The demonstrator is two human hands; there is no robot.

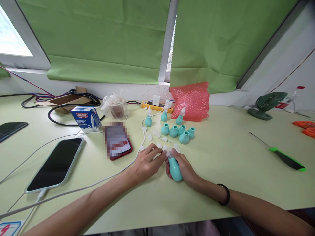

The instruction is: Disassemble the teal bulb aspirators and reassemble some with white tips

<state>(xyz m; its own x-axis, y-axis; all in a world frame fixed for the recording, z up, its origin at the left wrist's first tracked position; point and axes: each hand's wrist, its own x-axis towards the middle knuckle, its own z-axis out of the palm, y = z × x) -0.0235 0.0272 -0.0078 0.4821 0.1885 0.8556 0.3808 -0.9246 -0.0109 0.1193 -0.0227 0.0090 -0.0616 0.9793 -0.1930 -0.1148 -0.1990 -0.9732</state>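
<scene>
My right hand [187, 168] is wrapped round a glossy teal squeeze bulb [175, 170], its rounded base tilted down toward me. My left hand [147, 164] pinches at a small translucent nozzle [165, 149] by the bulb's neck; the fingers partly hide where the two meet. Beyond my hands stand several open-necked teal bulbs [184, 137] in a cluster. Behind them are three bulbs with translucent nozzles fitted, one of them a bulb [148, 120] on the left. Loose translucent pieces [149, 137] lie scattered between my hands and the bulbs.
A pink bubble-wrap bag [190, 102] and an orange power strip [157, 107] are at the back. Left are a red-cased phone [118, 141], a milk carton [86, 118], another phone [56, 164] and white cables. Right lie a screwdriver [286, 158] and a green fan [268, 104].
</scene>
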